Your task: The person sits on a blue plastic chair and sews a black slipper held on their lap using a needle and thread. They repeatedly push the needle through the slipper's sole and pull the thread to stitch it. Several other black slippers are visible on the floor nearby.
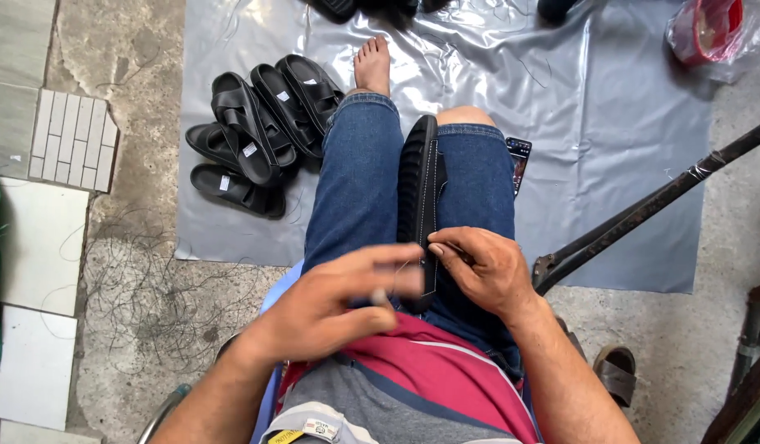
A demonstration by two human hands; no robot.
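Sandal (418, 197) wedged between the knees, right hand (482, 271) pinching its near end; left hand (339, 306), blurred, fingers curled narrow beside it. Red bucket (709, 29) far ahead, contents unclear.

The sandal (418, 197) is matt black rubber with white stitching. Under it lie blue denim jeans (355, 197) and a glossy grey plastic sheet (610, 107). Beside the sheet, the concrete floor (141, 271) looks rough.

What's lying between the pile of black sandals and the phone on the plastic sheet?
The person's jeans-clad legs, gripping a black sandal between them, seen from the head camera.
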